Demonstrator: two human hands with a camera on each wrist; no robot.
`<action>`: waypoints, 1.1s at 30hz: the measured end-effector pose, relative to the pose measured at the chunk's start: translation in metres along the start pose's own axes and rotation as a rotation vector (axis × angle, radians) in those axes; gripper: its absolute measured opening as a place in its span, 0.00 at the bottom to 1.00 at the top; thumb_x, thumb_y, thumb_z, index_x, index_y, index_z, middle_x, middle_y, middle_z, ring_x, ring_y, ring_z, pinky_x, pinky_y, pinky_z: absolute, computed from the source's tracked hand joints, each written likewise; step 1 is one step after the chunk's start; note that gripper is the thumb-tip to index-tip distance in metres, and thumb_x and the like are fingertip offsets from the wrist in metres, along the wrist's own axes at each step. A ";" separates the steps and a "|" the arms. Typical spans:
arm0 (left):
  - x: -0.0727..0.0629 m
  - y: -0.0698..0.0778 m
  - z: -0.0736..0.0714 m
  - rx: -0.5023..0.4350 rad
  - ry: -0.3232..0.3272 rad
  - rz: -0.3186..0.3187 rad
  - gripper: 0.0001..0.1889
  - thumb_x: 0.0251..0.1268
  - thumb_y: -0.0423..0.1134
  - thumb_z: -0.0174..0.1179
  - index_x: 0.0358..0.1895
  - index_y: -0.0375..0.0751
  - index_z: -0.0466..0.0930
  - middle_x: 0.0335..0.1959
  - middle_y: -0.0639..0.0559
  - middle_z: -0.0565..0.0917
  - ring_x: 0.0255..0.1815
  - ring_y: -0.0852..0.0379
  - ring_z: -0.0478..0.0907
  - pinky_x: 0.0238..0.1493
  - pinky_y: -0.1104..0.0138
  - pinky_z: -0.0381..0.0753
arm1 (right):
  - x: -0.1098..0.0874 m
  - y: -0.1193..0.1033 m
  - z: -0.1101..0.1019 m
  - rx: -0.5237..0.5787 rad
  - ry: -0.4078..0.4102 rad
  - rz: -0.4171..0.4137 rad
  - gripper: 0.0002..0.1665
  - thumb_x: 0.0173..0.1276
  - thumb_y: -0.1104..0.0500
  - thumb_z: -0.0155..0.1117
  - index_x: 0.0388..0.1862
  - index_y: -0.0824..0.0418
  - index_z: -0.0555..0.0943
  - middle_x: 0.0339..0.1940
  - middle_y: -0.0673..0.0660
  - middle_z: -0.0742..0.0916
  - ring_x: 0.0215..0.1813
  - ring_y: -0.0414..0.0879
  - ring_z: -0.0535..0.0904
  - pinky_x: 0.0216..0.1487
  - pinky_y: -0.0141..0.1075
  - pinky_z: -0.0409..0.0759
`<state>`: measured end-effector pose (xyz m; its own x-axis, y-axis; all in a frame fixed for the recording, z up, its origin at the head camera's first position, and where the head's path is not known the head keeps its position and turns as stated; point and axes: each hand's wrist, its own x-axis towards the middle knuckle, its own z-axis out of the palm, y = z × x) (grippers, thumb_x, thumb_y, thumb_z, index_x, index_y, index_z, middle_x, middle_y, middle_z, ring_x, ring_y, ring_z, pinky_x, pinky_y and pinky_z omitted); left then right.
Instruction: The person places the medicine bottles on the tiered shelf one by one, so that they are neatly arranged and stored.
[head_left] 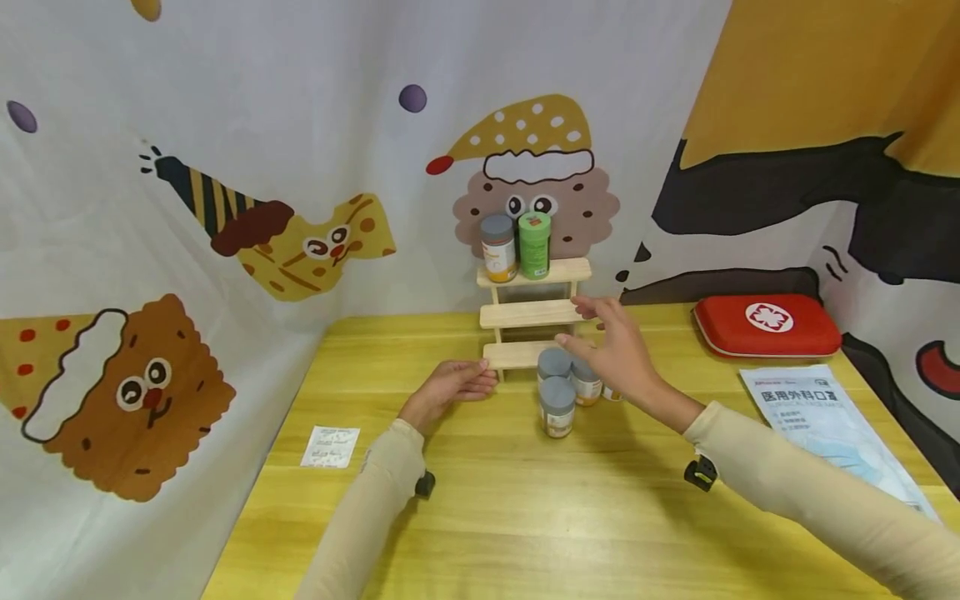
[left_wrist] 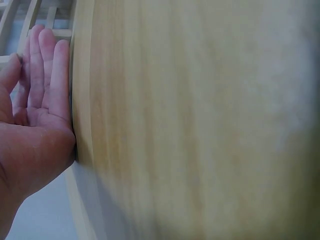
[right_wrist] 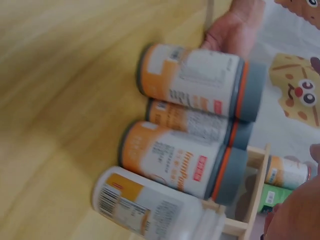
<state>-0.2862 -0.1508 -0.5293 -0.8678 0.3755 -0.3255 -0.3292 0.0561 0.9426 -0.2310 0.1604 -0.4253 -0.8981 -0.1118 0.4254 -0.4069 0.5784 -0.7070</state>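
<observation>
Two containers, grey-lidded jar (head_left: 498,250) and green canister (head_left: 535,248), stand side by side on top step (head_left: 573,269) of wooden shelf (head_left: 525,314), probably because step is shallow. Left hand (head_left: 453,387), fingers extended, touches lowest step (head_left: 516,356) at left end, perhaps steadying shelf. Right hand (head_left: 621,350), thumb and fingers apart, grasps nothing, near clustered bottles (head_left: 557,410) on counter (head_left: 480,525), seemingly grouped for easy reach.
</observation>
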 end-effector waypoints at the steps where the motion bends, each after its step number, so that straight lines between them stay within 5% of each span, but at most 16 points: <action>1: 0.000 0.000 0.000 -0.002 0.002 0.000 0.23 0.82 0.48 0.59 0.58 0.27 0.84 0.40 0.50 0.93 0.43 0.58 0.92 0.52 0.64 0.93 | -0.004 0.001 0.001 -0.011 -0.009 -0.009 0.38 0.69 0.52 0.78 0.74 0.60 0.76 0.59 0.61 0.81 0.61 0.57 0.77 0.59 0.51 0.78; 5: -0.002 -0.001 0.000 -0.008 0.006 -0.002 0.23 0.82 0.47 0.60 0.59 0.27 0.84 0.41 0.49 0.93 0.43 0.57 0.92 0.53 0.63 0.93 | -0.018 0.000 0.004 -0.060 -0.031 -0.043 0.35 0.66 0.51 0.80 0.69 0.61 0.79 0.56 0.61 0.83 0.56 0.57 0.79 0.52 0.49 0.80; 20: -0.001 0.000 0.000 -0.011 0.015 -0.002 0.22 0.82 0.46 0.60 0.57 0.27 0.85 0.41 0.48 0.93 0.43 0.57 0.92 0.52 0.63 0.93 | -0.057 -0.010 0.012 -0.129 -0.187 -0.043 0.31 0.61 0.50 0.84 0.58 0.62 0.82 0.55 0.55 0.84 0.52 0.52 0.85 0.50 0.49 0.89; 33: 0.000 -0.001 0.000 -0.006 0.011 -0.006 0.22 0.82 0.47 0.60 0.57 0.28 0.85 0.40 0.50 0.93 0.42 0.58 0.92 0.52 0.64 0.93 | -0.070 -0.014 0.015 -0.242 -0.226 0.048 0.37 0.59 0.48 0.85 0.61 0.62 0.81 0.49 0.58 0.85 0.44 0.53 0.82 0.33 0.33 0.79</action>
<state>-0.2857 -0.1508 -0.5300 -0.8698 0.3648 -0.3323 -0.3369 0.0530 0.9400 -0.1648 0.1478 -0.4536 -0.9407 -0.2407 0.2391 -0.3360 0.7594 -0.5572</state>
